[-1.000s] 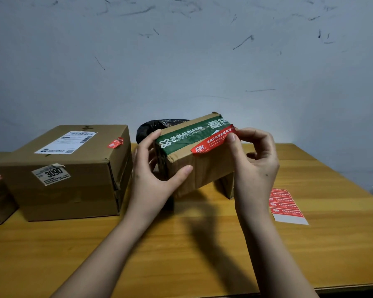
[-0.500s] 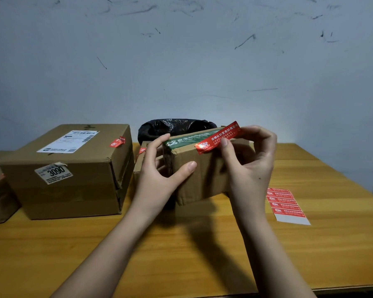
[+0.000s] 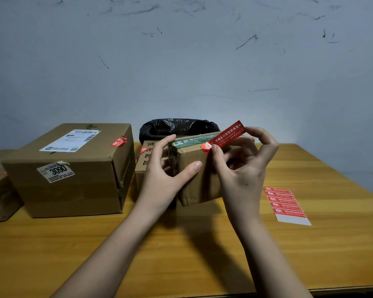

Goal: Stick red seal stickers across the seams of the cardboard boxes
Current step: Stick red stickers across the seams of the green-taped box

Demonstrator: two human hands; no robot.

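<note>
A small cardboard box (image 3: 192,181) with green tape on top is lifted a little above the wooden table, tilted. My left hand (image 3: 166,175) grips its left end, thumb on the front face and fingers over the top. A red seal sticker (image 3: 225,137) lies across the box's top front edge; its lower end is pressed down by my right thumb, and its upper end is pinched by my right forefinger. My right hand (image 3: 243,168) is at the box's right side. A sheet of several red stickers (image 3: 285,204) lies on the table to the right.
A large cardboard box (image 3: 73,171) with shipping labels and a red sticker on its top edge stands at the left. Another small box (image 3: 145,160) with a red sticker sits behind my left hand. A black bag (image 3: 177,127) is at the back. The wooden table (image 3: 138,254) stretches in front.
The box has tipped so its green top faces away from me. The sticker's free end has lifted off the top, and my right thumb has slid down onto its lower end.
</note>
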